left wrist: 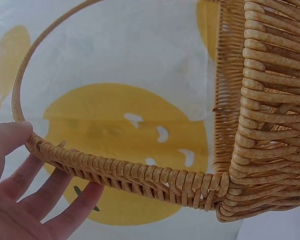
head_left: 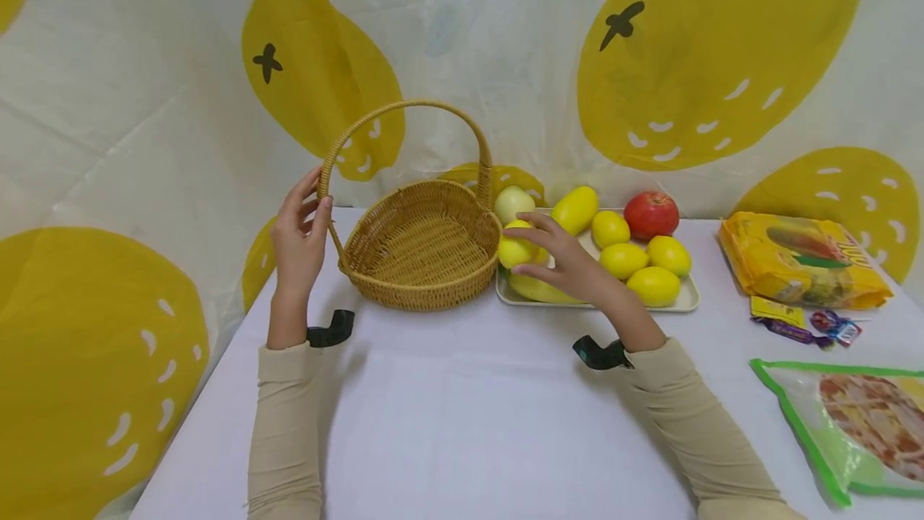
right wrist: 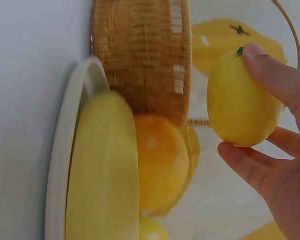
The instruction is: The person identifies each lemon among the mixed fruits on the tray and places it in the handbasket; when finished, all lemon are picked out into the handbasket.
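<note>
While the left hand (head_left: 296, 235) gripped the wicker basket (head_left: 426, 297) by its handle (head_left: 484, 159) near the far edge of the tabletop (head_left: 462, 408), the right hand (head_left: 566, 259) pinched a lemon (head_left: 516, 249) above the tray (head_left: 693, 295)'s left edge; its rounded sides could have slipped from that fingertip hold.

One basket (head_left: 426, 294); one tray (head_left: 691, 297); two hands (head_left: 297, 237); at least five lemons (head_left: 515, 251); one red fruit (head_left: 651, 215); two bags (head_left: 804, 263)

The left wrist view crops the basket (left wrist: 270, 107).
</note>
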Demonstrator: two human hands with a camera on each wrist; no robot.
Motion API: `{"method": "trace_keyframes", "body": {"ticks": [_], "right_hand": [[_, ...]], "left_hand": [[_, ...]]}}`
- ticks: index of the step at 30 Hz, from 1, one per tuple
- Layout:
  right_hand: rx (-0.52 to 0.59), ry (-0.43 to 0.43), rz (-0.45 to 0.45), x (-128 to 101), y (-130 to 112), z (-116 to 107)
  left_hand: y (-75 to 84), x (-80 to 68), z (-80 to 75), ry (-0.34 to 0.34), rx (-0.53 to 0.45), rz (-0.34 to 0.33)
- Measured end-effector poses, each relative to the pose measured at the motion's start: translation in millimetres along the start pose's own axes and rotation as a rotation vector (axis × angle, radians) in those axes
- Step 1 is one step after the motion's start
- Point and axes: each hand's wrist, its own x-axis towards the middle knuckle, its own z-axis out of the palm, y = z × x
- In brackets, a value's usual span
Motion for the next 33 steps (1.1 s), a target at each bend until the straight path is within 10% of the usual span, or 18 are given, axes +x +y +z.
{"method": "trace_keyframes", "body": {"ticks": [13, 33], "right_hand": [[0.138, 0.009, 0.131, 45, -29, 58], [0.299, -0.397, 0.141, 106, -1, 99]], "left_hand": [[0.9, 1.9, 0.0, -0.005, 0.003, -0.015], [1.4, 0.7, -1.8, -0.031, 0.033, -0.032]]}}
